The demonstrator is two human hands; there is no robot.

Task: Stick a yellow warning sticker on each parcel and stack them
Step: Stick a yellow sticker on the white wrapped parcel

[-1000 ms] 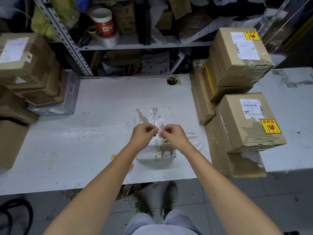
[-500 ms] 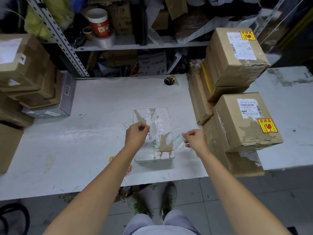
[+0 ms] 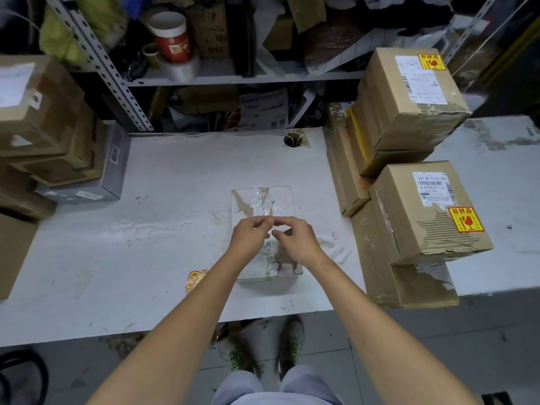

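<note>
A flat parcel point(image 3: 280, 200) wrapped in shiny clear tape lies on the white table point(image 3: 175, 229) in front of me. My left hand point(image 3: 249, 238) and my right hand point(image 3: 296, 239) meet fingertip to fingertip just above its middle. Together they pinch a small sticker point(image 3: 271, 212), of which only a yellow sliver shows past the fingers. A few more yellow warning stickers point(image 3: 197, 279) lie on the table beside my left forearm. To the right stand stacked cardboard parcels; the near top one point(image 3: 423, 217) and the far top one point(image 3: 409, 100) each carry a yellow sticker.
Brown boxes point(image 3: 38, 127) and a silver box point(image 3: 111, 168) are piled at the left of the table. A metal shelf point(image 3: 233, 77) crammed with a red cup, tape rolls and papers runs along the back. A cable hole point(image 3: 293, 140) sits near the back edge.
My right hand had swung away to the right half a second ago and has come back to meet my left hand over the parcel. The parcel has not moved.
</note>
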